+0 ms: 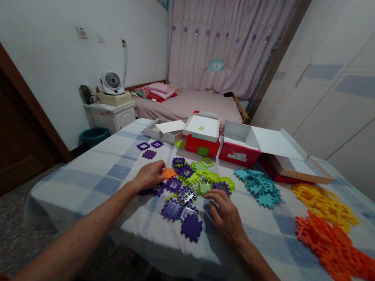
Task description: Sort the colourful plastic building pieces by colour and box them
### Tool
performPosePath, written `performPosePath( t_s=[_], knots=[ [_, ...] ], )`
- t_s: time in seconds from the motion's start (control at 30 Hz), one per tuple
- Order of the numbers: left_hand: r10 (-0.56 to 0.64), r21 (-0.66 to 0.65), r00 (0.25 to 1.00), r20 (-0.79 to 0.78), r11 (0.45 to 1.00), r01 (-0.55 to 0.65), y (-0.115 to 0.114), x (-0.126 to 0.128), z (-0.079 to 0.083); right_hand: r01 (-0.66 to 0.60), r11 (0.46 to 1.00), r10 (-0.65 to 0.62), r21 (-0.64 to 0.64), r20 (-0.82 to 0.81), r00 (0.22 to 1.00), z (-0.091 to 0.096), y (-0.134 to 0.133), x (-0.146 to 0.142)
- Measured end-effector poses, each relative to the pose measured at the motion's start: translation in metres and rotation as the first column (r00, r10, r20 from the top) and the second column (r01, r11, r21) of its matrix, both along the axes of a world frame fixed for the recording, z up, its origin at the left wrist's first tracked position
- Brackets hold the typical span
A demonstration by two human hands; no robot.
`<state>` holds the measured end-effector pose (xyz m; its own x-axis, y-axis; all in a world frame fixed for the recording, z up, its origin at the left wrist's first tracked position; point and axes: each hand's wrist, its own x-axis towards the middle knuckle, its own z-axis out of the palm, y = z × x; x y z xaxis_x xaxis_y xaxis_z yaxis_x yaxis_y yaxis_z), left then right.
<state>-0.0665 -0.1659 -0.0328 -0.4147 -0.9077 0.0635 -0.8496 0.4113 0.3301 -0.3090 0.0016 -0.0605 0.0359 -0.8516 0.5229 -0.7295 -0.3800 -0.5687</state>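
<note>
Orange tile (169, 173) lies at the left rim of the purple-and-green tile heap (198, 180), toward the table's (95, 183) near edge. It touches the left hand's (149, 175) narrowly curled fingertips; whether they grip it I cannot tell. The right hand (227, 215) rests farther off, fingers loosely spread

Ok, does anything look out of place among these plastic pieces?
One orange piece sits beside the left hand among the purple and green pieces, far from the orange pile on the right. Nothing looks spilled or damaged.
</note>
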Motion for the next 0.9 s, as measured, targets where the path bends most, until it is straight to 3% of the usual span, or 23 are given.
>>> performPosePath(
  t_s=[0.3,0.53,0.9],
  knots=[
    [-0.038,0.024,0.995,-0.089,0.999,0.04,-0.006,0.011,-0.008,-0.081,0.996,0.081,-0.024,0.004,0.997,0.011,-0.016,0.007],
    [-0.212,-0.025,0.971,-0.112,0.977,0.21,0.0,0.01,-0.008,-0.154,0.988,0.155,0.024,-0.047,0.987,0.012,-0.033,0.021],
    [-0.007,0.187,0.902,-0.432,0.978,0.097,-0.004,0.009,-0.005,-0.161,0.986,0.162,0.046,-0.019,0.987,0.004,-0.035,0.024]
  ],
)
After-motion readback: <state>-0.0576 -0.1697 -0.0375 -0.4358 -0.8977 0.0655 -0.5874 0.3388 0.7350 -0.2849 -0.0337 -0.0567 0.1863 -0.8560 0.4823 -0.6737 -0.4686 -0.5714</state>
